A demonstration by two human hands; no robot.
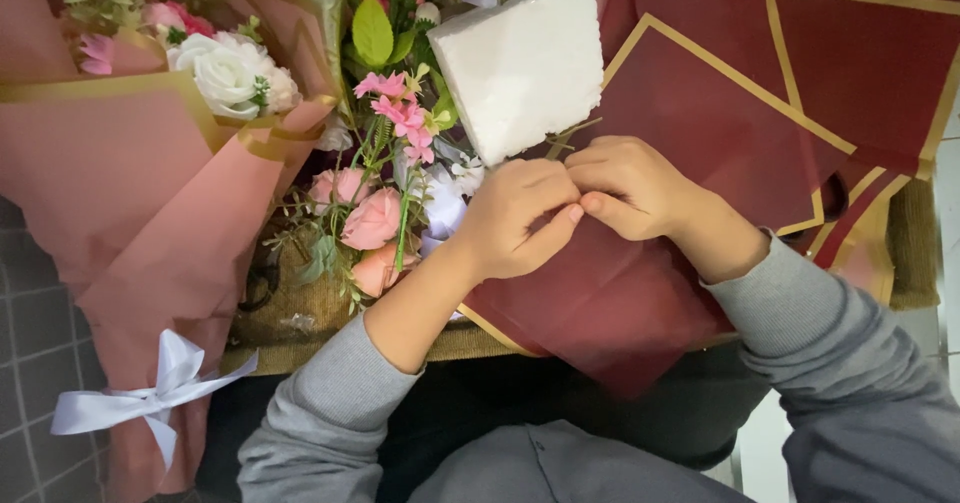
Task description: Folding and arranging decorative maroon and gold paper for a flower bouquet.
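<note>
- burgundy wrapping paper [600, 293] with a thin gold border lies spread under both hands, one corner hanging over the near edge toward the person's lap.
- left hand [515, 218] is curled, thumb stretched toward the other hand; its fingers [535, 178] are bent in tight, pinching at something too small to make out.
- right hand [630, 183] meets it knuckle to knuckle – fingers clenched inward, thumb tip touching the left thumb; what it grips is hidden between the two hands.
- both hands sit just in front of a white foam block [520, 63], which stands tilted with thin green stems [565, 138] showing at its lower edge, right by the fingertips.
- grey sleeves [800, 313] cover both forearms, pushed back from the wrists.
- more burgundy sheets [850, 63] with gold edges are stacked overlapping, farther back on the right.
- loose flowers lie just left of the hands: pink roses [370, 218], small bright pink blossoms [400, 113] and green leaves [372, 31].
- a finished bouquet in dusty pink wrap [130, 193] lies at the left, holding a white rose [228, 73] – a white ribbon bow [160, 393] is tied around its narrow end.
- coarse tan burlap [310, 313] covers the surface beneath the flowers and shows again at the far right edge.
- grey tiled floor [30, 343] is visible at the lower left.
</note>
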